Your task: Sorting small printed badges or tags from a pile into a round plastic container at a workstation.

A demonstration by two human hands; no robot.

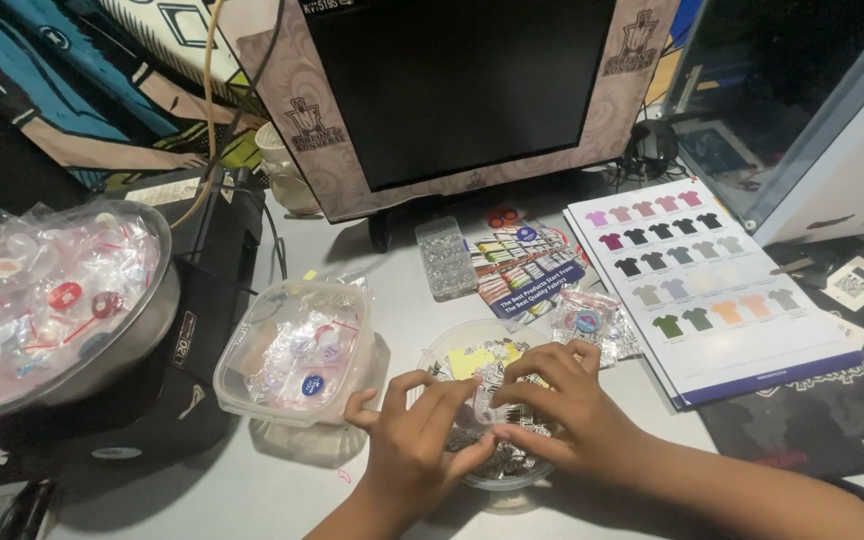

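1. Left hand (414, 450) and right hand (564, 405) met over a round clear bowl (452, 350) of small metal pin parts on the tabletop (252, 490).
2. Fingers (512, 372) of both hands were pinched shut on a small clear plastic sleeve (484, 408).
3. Judged: sleeve light, flimsy, slippery; best gripped at edges.

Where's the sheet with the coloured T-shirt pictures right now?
In the head view, the T-shirt colour chart lies on the right, beside the right hand.
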